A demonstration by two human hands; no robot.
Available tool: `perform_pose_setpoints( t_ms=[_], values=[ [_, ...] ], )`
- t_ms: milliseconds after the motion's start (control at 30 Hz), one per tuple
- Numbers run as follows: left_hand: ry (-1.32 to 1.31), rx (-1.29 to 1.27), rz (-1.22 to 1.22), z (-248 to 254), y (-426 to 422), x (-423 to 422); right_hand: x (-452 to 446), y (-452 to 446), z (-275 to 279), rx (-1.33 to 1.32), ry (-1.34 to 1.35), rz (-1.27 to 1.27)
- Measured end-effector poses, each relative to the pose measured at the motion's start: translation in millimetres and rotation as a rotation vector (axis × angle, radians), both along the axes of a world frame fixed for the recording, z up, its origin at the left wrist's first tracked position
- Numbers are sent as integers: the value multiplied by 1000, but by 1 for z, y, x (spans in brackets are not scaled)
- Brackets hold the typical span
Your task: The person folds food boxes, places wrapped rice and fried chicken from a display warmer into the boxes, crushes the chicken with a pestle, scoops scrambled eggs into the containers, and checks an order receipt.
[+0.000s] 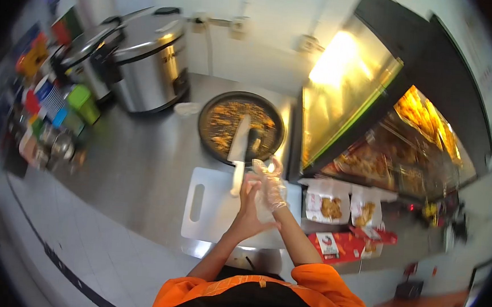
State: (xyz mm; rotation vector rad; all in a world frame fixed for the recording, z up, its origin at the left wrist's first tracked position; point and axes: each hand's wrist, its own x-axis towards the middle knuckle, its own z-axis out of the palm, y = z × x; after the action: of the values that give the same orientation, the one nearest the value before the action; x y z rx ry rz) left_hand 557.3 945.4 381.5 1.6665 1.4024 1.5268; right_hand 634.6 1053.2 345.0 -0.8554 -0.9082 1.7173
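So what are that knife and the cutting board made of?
The knife blade looks like smooth metal, by its grey sheen; its pale, even-coloured handle is probably plastic. The cutting board seems plastic too: white, fairly matte, with no visible wood grain.

You have room to pass over the steel counter (143, 152) left of the cutting board (213, 219). Beyond the board, the pan (202, 129) and knife (238, 153) obstruct you; the display cabinet (368, 113) blocks the far right.

Two steel pots (149, 70) (black-handled ones) stand near a green container (82, 101), left of a lit cabinet (349, 109).
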Motion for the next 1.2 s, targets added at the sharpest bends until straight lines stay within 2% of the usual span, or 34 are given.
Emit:
perform_pose_setpoints(
  t_ms=[33,67,100,167,200,267,333,367,433,500,567,800,867,933,1000,1067,1100,1133,1200],
  values=[
    [-74,10,-46,-6,8,6,6,-4,-6,21,77,58],
    [-148,12,-95,-9,13,13,15,-17,15,-26,264,133],
    [-145,-21,-57,-6,14,19,28,-13,-1,59,386,170],
    [-184,-11,-13,-2,13,25,36,-18,35,35,-78,-124],
    [-250,-55,21,4,12,30,41,-27,66,-18,76,-226],
    [-204,31,8,8,17,41,34,-27,52,304,-161,-484],
    [-156,159,43,9,25,49,25,-41,55,339,23,-506],
    [-124,243,79,6,36,50,25,-59,71,393,-77,-440],
    [-103,394,127,5,57,48,26,-74,75,658,-264,-531],
    [-305,516,149,17,71,51,25,-83,77,913,-478,-613],
    [-412,566,136,25,81,45,24,-90,85,989,-490,-675],
    [-621,466,3,28,140,17,51,-113,82,823,-865,50],
    [-619,376,-93,13,187,-15,65,-150,73,1076,-838,-73],
    [-377,366,-195,-45,268,-77,102,-174,73,800,-497,227],
    [-324,-206,48,-76,314,-123,139,-195,62,453,-396,46],
    [-212,-386,412,-76,308,-123,178,-211,38,259,-581,-246],
    [-284,-544,445,-41,279,-103,196,-220,33,144,-596,-344],
    [-278,-533,448,-30,271,-95,214,-227,28,31,-610,-440],
    [-231,-483,372,-26,254,-89,243,-241,1,180,-1347,-655]
  ],
)
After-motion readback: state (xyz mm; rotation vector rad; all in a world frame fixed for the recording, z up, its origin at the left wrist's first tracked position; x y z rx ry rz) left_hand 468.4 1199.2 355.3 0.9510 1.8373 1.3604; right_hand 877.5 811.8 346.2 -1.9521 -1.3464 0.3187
